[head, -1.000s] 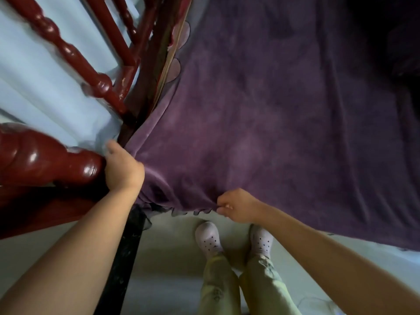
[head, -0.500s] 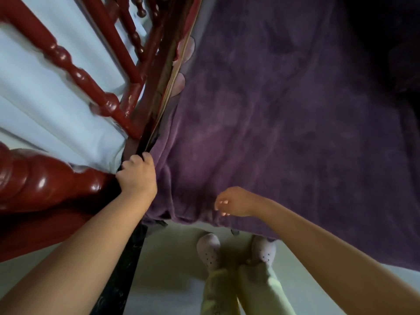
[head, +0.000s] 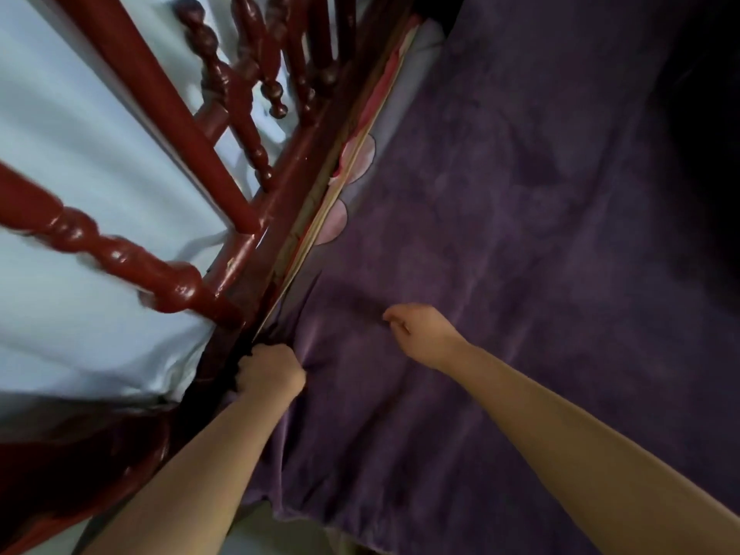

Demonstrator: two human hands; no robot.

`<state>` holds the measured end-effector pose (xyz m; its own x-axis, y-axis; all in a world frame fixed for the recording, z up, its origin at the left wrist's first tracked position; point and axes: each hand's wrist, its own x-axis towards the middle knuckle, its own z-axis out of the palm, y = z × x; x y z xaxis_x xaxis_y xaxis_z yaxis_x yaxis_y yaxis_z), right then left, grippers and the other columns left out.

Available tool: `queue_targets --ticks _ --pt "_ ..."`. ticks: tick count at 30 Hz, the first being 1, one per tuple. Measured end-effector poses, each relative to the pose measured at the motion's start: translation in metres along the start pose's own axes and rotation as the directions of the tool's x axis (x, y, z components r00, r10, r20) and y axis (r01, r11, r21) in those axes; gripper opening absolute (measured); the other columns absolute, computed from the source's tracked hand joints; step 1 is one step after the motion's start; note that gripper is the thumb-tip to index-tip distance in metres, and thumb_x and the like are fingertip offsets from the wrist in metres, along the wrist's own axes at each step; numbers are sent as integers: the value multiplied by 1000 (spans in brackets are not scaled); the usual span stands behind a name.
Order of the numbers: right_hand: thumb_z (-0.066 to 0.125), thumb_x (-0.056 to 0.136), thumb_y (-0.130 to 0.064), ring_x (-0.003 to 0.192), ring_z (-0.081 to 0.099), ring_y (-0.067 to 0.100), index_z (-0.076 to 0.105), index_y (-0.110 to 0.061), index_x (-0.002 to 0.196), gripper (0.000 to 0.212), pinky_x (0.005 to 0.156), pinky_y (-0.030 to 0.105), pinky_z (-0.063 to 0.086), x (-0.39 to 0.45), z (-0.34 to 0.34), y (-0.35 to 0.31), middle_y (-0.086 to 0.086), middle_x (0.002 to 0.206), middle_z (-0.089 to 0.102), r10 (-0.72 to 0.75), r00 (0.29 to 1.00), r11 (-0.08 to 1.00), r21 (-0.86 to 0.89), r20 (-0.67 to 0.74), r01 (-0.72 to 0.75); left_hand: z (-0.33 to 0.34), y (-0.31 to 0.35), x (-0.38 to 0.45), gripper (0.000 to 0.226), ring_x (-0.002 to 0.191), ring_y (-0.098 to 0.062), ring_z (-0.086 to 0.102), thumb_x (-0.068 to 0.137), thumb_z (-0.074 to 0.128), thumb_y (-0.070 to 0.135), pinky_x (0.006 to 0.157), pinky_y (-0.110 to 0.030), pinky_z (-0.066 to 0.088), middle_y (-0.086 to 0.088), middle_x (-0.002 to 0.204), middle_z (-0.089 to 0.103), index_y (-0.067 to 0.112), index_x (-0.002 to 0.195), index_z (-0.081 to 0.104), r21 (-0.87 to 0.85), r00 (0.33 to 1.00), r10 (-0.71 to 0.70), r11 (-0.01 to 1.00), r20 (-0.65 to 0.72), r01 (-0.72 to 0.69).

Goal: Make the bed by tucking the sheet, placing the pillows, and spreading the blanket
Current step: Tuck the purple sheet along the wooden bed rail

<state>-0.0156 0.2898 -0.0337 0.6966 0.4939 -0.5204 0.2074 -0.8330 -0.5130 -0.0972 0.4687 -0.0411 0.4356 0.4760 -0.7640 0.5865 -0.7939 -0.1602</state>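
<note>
A purple velvety blanket (head: 500,242) lies spread over the bed and fills most of the view. My left hand (head: 272,372) grips a bunch of its edge at the dark gap beside the red wooden bed frame (head: 280,202); creases fan out from the fist. My right hand (head: 420,330) is on top of the blanket a little further in, fingers curled, pinching a low fold that runs off to its left. A strip of lilac sheet with pink shapes (head: 360,158) shows between blanket and frame. No pillow is in view.
Turned red spindles (head: 120,258) of the bed end cross the left side, with pale blue fabric (head: 80,154) behind them. The blanket's hem (head: 340,522) hangs over the near bed edge above a pale floor. The far right corner is dark.
The view has tilted up, hiding my feet. My left hand pushed the blanket edge down by the frame. My right hand left the hem and moved up onto the blanket top.
</note>
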Motion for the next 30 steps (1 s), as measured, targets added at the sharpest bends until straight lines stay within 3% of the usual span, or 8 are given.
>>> queue_targets --ticks 7,13,16,20,22,25,28,30 --pt "51 87 -11 146 -3 28 14 -24 147 71 116 53 7 59 -3 -47 1 158 4 -227 962 805 -528 151 272 -13 -10 3 26 99 -28 54 96 42 21 81 -29 39 -20 105 57 5 102 61 -457 993 108 886 38 -79" --pt "53 86 -22 144 8 30 47 -17 132 47 112 62 9 75 -14 -67 6 149 30 -130 979 680 -705 154 201 -11 -30 -13 20 101 -21 54 96 45 20 87 -31 41 -13 117 61 14 98 64 -878 966 211 478 147 29" --pt "56 83 -26 132 29 30 51 -11 126 46 105 47 30 58 -28 -72 10 137 42 -142 990 789 -606 -11 106 -2 -29 -25 51 119 -20 50 87 62 33 95 -24 38 3 121 53 10 131 50 -798 910 313 602 273 33" --pt "52 84 -13 121 42 31 54 -5 115 32 85 40 44 36 -28 -77 12 123 55 -133 988 878 -473 -85 77 -3 -36 -26 37 102 -25 60 78 69 25 88 -28 47 -9 111 64 3 108 63 -344 937 218 932 274 -117" --pt "50 81 -2 115 48 35 53 1 109 28 80 40 45 32 -26 -78 20 116 59 -136 979 949 -305 -154 84 -9 -37 -31 7 83 -24 52 74 62 7 70 -26 41 -9 85 56 5 79 59 -380 934 206 921 292 -84" --pt "50 78 7 106 54 37 53 6 104 26 78 39 43 29 -23 -90 27 109 60 -225 957 970 -133 -180 203 -6 -49 -41 12 80 -25 46 64 48 -11 62 -24 33 -10 69 47 1 62 51 -618 886 216 780 411 97" --pt "50 75 10 101 56 34 50 -5 92 23 80 38 42 31 -12 -115 25 106 59 -339 938 938 -107 -70 331 10 -67 -40 31 94 -32 56 84 37 -12 81 -30 44 -22 96 62 -7 98 64 -642 917 118 748 380 170" --pt "48 77 10 103 54 32 38 -13 88 27 80 36 42 38 -1 -125 24 108 57 -346 937 936 -91 -52 341 17 -72 -43 36 115 -40 53 89 40 -6 96 -38 43 -30 123 56 -9 123 53 -611 984 -59 777 167 150"
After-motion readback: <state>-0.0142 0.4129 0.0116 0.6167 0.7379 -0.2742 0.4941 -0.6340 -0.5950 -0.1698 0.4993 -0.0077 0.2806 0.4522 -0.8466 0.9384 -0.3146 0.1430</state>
